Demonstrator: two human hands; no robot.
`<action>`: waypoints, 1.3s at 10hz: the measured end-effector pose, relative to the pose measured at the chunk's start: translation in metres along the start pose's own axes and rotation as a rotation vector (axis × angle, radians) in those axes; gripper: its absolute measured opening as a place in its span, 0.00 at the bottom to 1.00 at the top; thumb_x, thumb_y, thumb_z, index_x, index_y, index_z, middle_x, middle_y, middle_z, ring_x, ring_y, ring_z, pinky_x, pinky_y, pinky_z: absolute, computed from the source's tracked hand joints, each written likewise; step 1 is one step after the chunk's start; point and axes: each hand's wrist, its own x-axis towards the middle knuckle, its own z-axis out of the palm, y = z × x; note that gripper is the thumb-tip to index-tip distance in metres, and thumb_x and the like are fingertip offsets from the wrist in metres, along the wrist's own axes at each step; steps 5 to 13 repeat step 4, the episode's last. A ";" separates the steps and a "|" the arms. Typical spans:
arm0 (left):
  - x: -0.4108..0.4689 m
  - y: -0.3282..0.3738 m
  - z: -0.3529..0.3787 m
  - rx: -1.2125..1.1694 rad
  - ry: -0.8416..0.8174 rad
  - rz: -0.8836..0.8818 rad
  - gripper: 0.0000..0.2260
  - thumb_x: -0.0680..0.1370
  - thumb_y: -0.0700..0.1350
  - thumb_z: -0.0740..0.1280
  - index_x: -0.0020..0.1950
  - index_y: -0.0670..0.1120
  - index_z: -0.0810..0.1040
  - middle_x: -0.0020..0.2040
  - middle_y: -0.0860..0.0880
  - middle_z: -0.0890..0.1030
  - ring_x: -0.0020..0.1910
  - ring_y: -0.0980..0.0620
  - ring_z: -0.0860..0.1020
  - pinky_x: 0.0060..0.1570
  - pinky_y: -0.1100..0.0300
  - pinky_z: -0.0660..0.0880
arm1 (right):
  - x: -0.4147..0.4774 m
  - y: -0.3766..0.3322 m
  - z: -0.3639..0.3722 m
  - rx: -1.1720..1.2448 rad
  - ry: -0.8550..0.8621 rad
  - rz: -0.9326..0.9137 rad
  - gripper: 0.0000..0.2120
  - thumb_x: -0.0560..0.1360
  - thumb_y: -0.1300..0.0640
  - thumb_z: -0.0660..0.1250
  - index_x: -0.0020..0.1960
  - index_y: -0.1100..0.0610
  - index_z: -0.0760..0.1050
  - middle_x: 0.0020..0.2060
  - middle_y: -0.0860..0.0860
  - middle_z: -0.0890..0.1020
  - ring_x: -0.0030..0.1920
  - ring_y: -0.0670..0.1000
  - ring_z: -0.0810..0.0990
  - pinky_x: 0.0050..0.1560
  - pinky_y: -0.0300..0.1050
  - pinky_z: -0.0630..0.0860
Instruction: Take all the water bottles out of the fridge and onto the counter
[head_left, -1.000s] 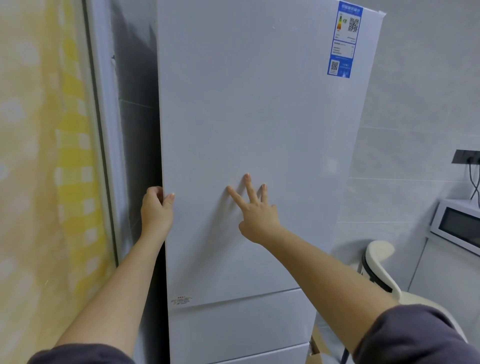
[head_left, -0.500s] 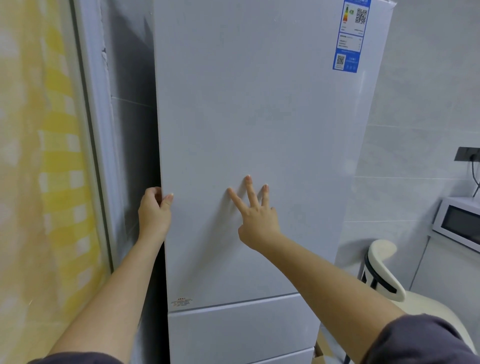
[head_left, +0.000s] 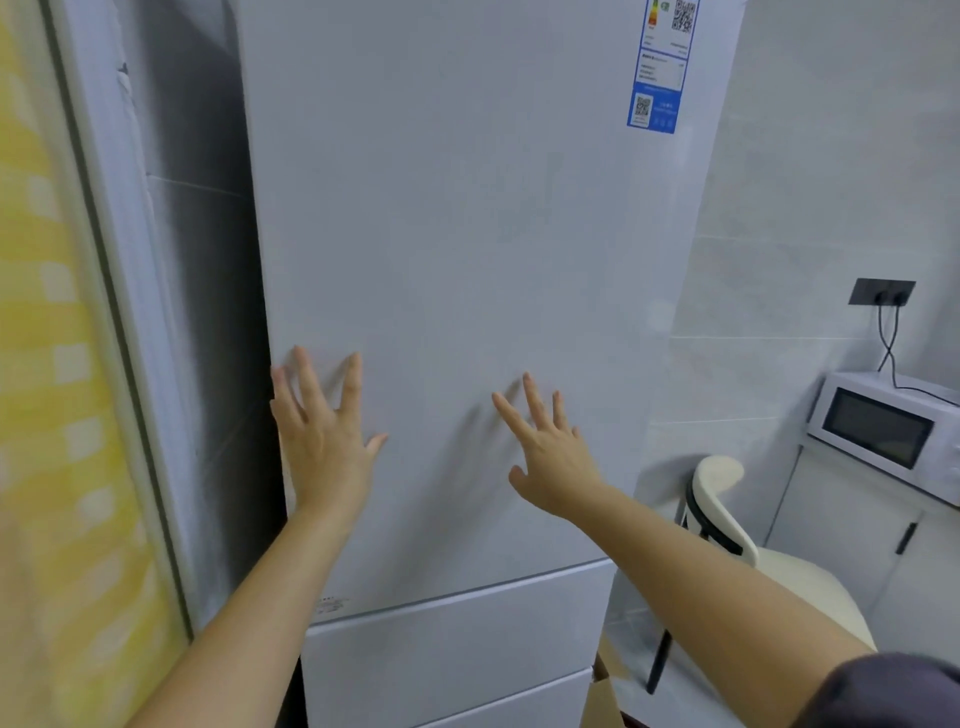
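A tall white fridge (head_left: 467, 234) fills the middle of the view, its upper door closed. My left hand (head_left: 324, 436) lies flat on the door near its left edge, fingers straight and spread. My right hand (head_left: 550, 457) lies flat on the door further right, fingers straight too. Neither hand holds anything. No water bottles are visible; the fridge's inside is hidden behind the door.
A yellow checked curtain (head_left: 57, 415) and a white frame stand at the left. A white microwave (head_left: 883, 431) sits on a cabinet at the right, below a dark wall socket (head_left: 881, 292). A cream chair (head_left: 727, 519) stands beside the fridge. Two drawer fronts (head_left: 457, 654) lie below the door.
My left hand has let go of the door's left edge and now lies flat on the door's front. The right hand stays flat on the door.
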 end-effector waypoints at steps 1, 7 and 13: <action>0.002 0.003 0.003 0.062 -0.013 -0.020 0.46 0.67 0.48 0.79 0.79 0.48 0.57 0.77 0.32 0.50 0.75 0.28 0.50 0.70 0.33 0.58 | 0.002 0.015 -0.005 0.042 -0.056 -0.027 0.44 0.78 0.57 0.62 0.77 0.38 0.33 0.77 0.45 0.29 0.79 0.62 0.40 0.65 0.58 0.71; -0.018 0.061 0.005 0.001 -0.054 0.186 0.53 0.67 0.51 0.79 0.79 0.48 0.44 0.79 0.36 0.45 0.77 0.35 0.44 0.73 0.36 0.47 | -0.034 0.049 -0.018 0.113 0.041 0.083 0.43 0.79 0.51 0.63 0.76 0.36 0.32 0.79 0.45 0.36 0.79 0.60 0.42 0.71 0.63 0.65; -0.018 0.061 0.005 0.001 -0.054 0.186 0.53 0.67 0.51 0.79 0.79 0.48 0.44 0.79 0.36 0.45 0.77 0.35 0.44 0.73 0.36 0.47 | -0.034 0.049 -0.018 0.113 0.041 0.083 0.43 0.79 0.51 0.63 0.76 0.36 0.32 0.79 0.45 0.36 0.79 0.60 0.42 0.71 0.63 0.65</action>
